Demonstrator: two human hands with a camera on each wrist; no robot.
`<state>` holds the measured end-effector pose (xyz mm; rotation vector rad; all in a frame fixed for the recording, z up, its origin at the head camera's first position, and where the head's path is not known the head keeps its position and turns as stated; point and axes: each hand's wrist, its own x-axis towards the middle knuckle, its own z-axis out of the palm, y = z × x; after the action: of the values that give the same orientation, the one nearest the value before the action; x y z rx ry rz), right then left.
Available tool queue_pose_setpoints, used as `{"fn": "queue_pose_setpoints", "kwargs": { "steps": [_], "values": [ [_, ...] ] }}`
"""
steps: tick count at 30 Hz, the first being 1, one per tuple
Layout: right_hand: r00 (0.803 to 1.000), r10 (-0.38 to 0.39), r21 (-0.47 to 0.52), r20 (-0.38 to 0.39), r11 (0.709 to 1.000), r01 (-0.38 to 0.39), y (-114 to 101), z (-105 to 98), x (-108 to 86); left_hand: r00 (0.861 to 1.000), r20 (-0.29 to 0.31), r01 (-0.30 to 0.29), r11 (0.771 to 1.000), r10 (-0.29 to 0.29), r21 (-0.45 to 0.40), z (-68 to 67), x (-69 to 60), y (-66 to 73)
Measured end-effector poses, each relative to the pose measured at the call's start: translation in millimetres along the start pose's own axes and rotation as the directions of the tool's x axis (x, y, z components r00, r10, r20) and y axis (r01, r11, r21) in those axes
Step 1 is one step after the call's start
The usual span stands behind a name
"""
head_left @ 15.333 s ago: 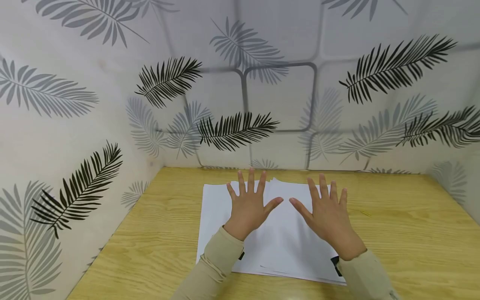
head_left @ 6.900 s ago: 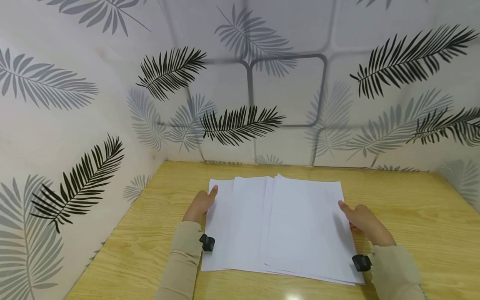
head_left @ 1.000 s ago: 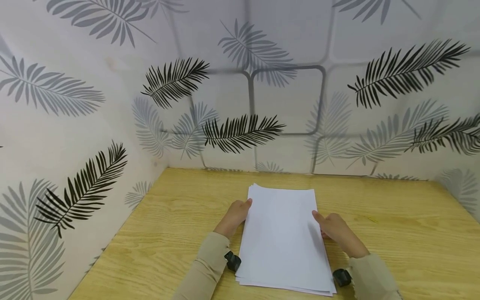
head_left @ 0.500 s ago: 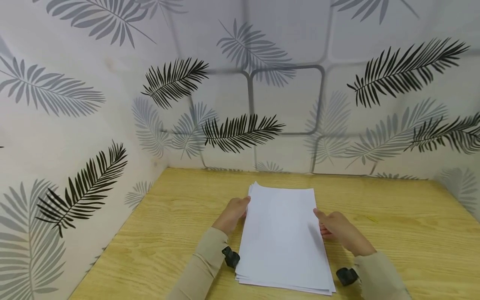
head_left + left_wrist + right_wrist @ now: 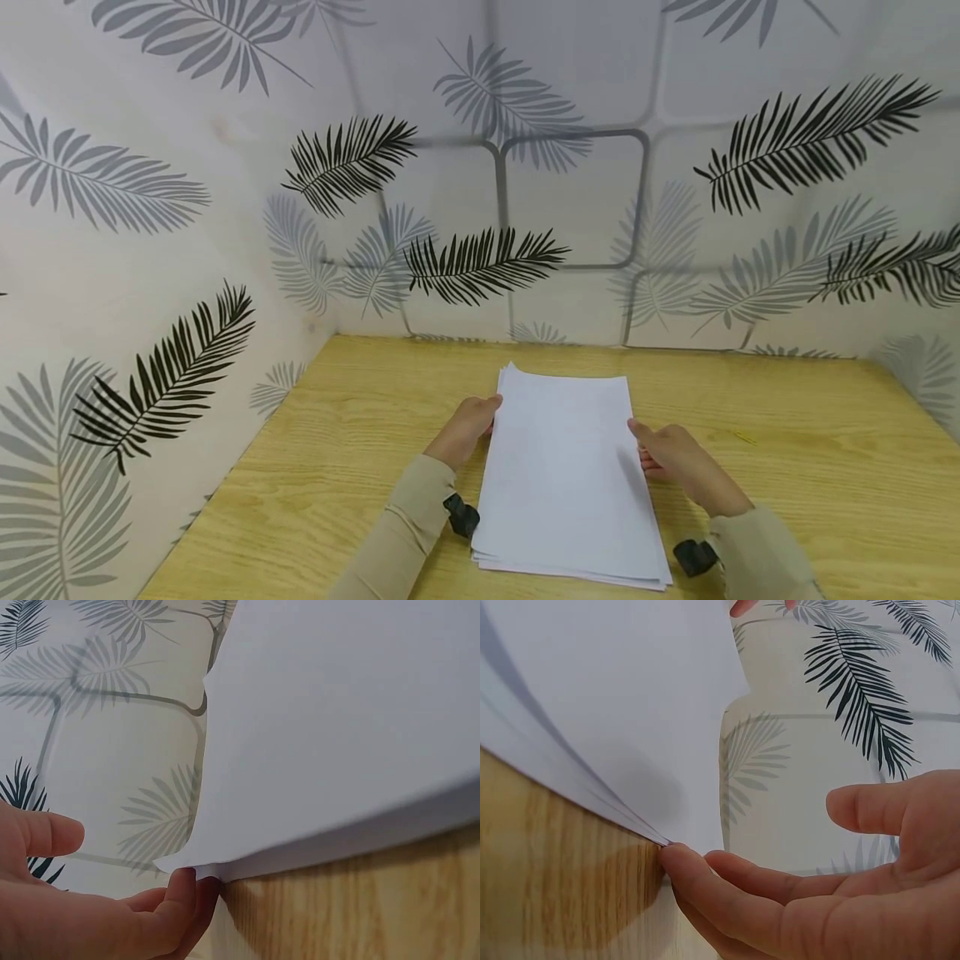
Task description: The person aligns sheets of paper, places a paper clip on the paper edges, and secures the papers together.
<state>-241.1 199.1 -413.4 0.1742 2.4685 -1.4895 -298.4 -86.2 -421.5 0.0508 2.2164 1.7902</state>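
A stack of white paper (image 5: 566, 475) lies on the table between the two hands, its sheets slightly uneven at the near edge and upper left corner. The left hand (image 5: 463, 429) is at the stack's left edge; in the left wrist view its fingertips touch the paper (image 5: 322, 727), with the thumb held apart. On the opposite side, the right hand (image 5: 681, 462) touches the right edge. Its slightly bent fingers (image 5: 735, 900) meet the sheets' edge in the right wrist view, and that thumb is also off the paper.
The wooden table (image 5: 337, 433) extends around the stack. A small yellow strip (image 5: 745, 437) lies to the right of the right hand. Leaf-patterned covering (image 5: 555, 308) stands behind the table and along its left side. Black devices are on both wrists.
Since the view about seven seconds ago, the spread sheets have come together into one narrower stack and both hands have moved inward. Over the last half second hardly anything has moved.
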Motion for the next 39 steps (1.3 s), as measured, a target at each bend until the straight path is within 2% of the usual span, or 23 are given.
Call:
{"fn": "queue_pose_setpoints", "kwargs": {
  "steps": [5, 15, 23, 32, 39],
  "values": [
    [1.0, -0.013, -0.003, 0.004, 1.0, 0.013, -2, 0, -3.2, 0.998, -0.037, 0.04, 0.999, -0.041, -0.024, 2.6, 2.3, 0.2],
    [1.0, -0.023, -0.015, 0.0, 1.0, 0.023, -3, -1, -5.4, 0.993, -0.097, 0.061, 0.997, -0.066, -0.057, 4.7, 9.6, 0.2],
    [1.0, -0.031, -0.008, -0.004, 0.999, 0.031, -2, 0, -4.3, 0.977, -0.155, 0.146, 0.989, -0.143, 0.004, 6.5, 13.4, 2.3],
    [1.0, -0.018, -0.022, -0.011, 1.0, 0.018, -1, 3, -4.3, 0.984, -0.115, 0.135, 0.991, -0.134, 0.001, 6.2, 11.8, 1.1],
    [0.999, -0.029, -0.035, -0.023, 0.999, 0.028, -1, 3, -5.8, 0.994, -0.045, 0.09, 0.987, -0.097, -0.136, 5.1, 9.7, 1.4]
  ]
}}
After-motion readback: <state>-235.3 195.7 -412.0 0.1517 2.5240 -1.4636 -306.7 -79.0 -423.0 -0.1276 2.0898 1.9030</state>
